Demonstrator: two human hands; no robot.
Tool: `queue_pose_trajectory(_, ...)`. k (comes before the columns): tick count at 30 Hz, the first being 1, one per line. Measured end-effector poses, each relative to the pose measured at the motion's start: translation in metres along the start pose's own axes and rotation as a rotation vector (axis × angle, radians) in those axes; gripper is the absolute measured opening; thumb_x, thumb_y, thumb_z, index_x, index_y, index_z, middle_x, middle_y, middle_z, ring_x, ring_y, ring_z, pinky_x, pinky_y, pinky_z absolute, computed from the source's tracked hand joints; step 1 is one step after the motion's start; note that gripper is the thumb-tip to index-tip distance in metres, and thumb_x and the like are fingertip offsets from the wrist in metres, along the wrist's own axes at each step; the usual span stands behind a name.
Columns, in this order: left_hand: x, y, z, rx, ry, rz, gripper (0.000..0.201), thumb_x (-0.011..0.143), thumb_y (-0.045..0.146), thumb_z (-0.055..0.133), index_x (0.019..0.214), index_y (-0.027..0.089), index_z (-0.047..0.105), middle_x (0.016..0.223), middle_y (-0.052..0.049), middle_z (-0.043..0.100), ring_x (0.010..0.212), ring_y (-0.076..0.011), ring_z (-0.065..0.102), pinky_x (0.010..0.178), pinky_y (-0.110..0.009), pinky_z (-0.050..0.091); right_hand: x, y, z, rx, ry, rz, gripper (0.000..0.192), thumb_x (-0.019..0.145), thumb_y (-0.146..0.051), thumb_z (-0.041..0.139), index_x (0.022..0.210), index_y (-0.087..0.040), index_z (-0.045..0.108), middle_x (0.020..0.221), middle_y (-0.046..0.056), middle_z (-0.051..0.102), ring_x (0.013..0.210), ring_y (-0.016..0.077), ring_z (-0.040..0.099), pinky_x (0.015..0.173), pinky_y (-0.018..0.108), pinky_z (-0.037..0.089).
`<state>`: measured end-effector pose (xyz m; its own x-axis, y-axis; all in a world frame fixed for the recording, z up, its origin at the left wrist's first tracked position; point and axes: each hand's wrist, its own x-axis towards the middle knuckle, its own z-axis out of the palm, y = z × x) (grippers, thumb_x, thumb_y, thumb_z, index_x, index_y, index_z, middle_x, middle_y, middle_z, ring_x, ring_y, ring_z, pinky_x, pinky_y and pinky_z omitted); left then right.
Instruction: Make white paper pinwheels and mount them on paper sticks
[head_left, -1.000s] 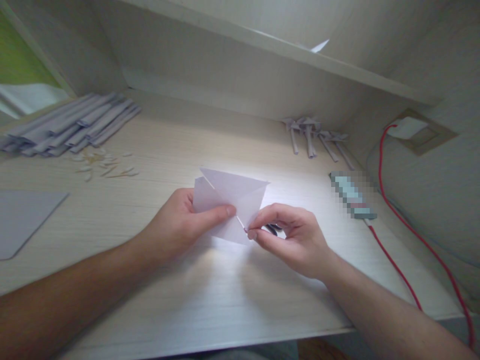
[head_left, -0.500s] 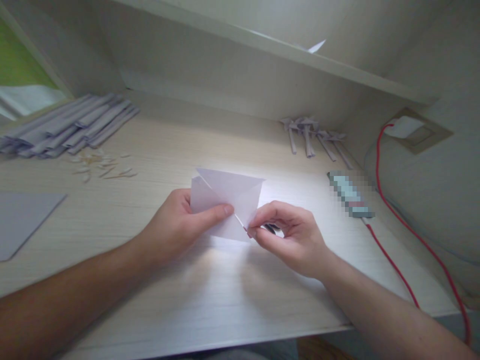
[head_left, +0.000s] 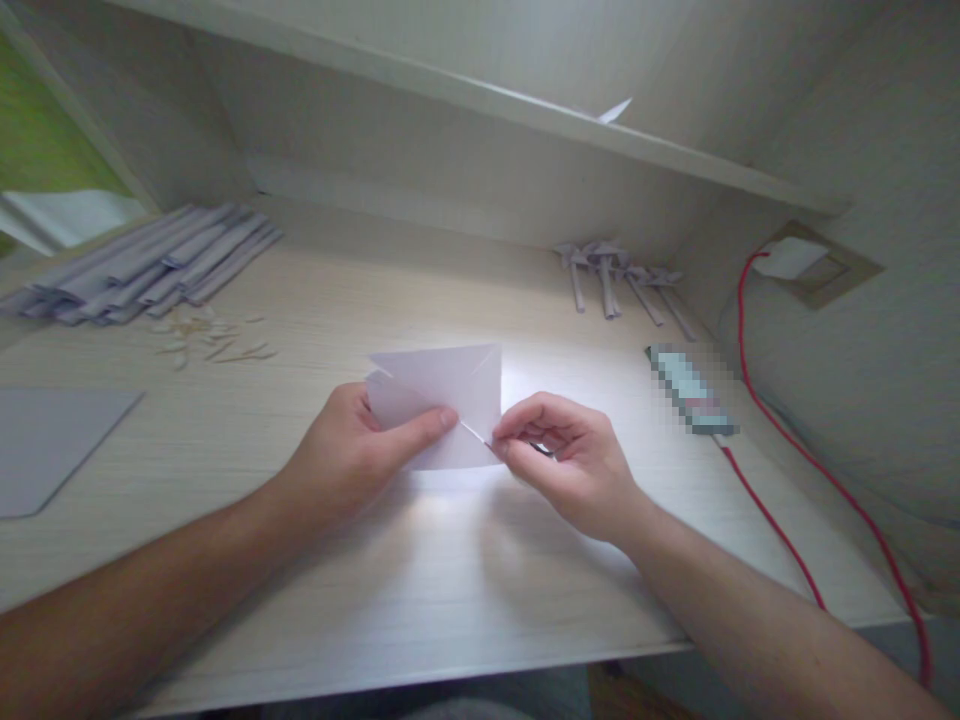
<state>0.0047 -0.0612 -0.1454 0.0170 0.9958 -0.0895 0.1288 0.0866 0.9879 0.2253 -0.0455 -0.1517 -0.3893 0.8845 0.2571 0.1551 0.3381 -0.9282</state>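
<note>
The paper (head_left: 442, 382) has turned counter-clockwise. Left hand (head_left: 358, 436) thumb-clamps it; right hand (head_left: 576, 458) pinches its corner beside a slit (head_left: 474, 433). Corner-working appears in hand; next move needs steady hold.

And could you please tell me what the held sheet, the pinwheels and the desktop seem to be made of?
Held sheet: matte white paper, by its thinness and crisp edges. Pinwheels: apparently matte paper, from their folded-looking vanes. Desktop: pale, satiny wood or wood-look laminate, from its streaky grain.

The phone (head_left: 688, 388) is pixelated and unreadable. No text, label, brand, number or sign can be read.
</note>
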Motion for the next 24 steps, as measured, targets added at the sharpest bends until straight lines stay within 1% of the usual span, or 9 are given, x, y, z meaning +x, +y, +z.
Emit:
queue_pose_trajectory(4, -0.0016, 0.0008, 0.0011, 0.039, 0.031, -0.009, 0.032, 0.077, 0.045, 0.083, 0.09, 0.016, 0.079, 0.088, -0.005, 0.082, 0.077, -0.023, 0.073, 0.068, -0.029, 0.055, 0.0007, -0.0016, -0.0016, -0.012, -0.017, -0.011, 0.015, 0.083, -0.006, 0.068, 0.088, -0.017, 0.076, 0.08, 0.002, 0.073, 0.072, 0.0136, 0.064, 0.064, 0.027, 0.047)
queue_pose_trajectory(7, -0.0001, 0.002, 0.0015, 0.027, 0.013, -0.021, 0.029, 0.077, 0.044, 0.083, 0.087, 0.017, 0.08, 0.088, -0.005, 0.082, 0.077, -0.0227, 0.073, 0.068, -0.028, 0.055, 0.001, -0.0036, -0.0035, -0.04, -0.049, -0.007, 0.014, 0.083, -0.006, 0.068, 0.085, -0.017, 0.077, 0.08, 0.003, 0.073, 0.074, 0.0143, 0.064, 0.066, 0.027, 0.047)
queue_pose_trajectory(15, -0.0001, 0.0, -0.0029, -0.007, -0.018, -0.002, 0.024, 0.08, 0.041, 0.082, 0.088, 0.019, 0.08, 0.09, -0.003, 0.083, 0.079, -0.0211, 0.074, 0.069, -0.025, 0.056, 0.002, -0.0046, -0.0043, -0.031, -0.082, 0.006, 0.016, 0.08, -0.004, 0.068, 0.083, -0.017, 0.076, 0.08, 0.002, 0.072, 0.073, 0.0137, 0.063, 0.066, 0.027, 0.047)
queue_pose_trajectory(20, -0.0004, -0.0011, -0.0051, -0.026, -0.04, -0.004, 0.023, 0.081, 0.042, 0.082, 0.088, 0.019, 0.081, 0.089, -0.002, 0.083, 0.077, -0.0204, 0.074, 0.068, -0.025, 0.056, 0.0019, -0.0059, -0.0045, -0.043, -0.105, -0.034, 0.017, 0.078, -0.001, 0.068, 0.082, -0.016, 0.076, 0.08, 0.002, 0.073, 0.072, 0.0129, 0.063, 0.065, 0.026, 0.046)
queue_pose_trajectory(24, -0.0014, -0.0009, -0.0054, -0.022, -0.041, -0.013, 0.025, 0.081, 0.043, 0.082, 0.087, 0.019, 0.081, 0.09, -0.003, 0.083, 0.077, -0.0214, 0.074, 0.067, -0.026, 0.056, 0.002, -0.0042, -0.005, -0.055, -0.134, -0.051, 0.018, 0.078, -0.001, 0.068, 0.082, -0.017, 0.075, 0.08, 0.002, 0.073, 0.072, 0.0137, 0.063, 0.066, 0.027, 0.047)
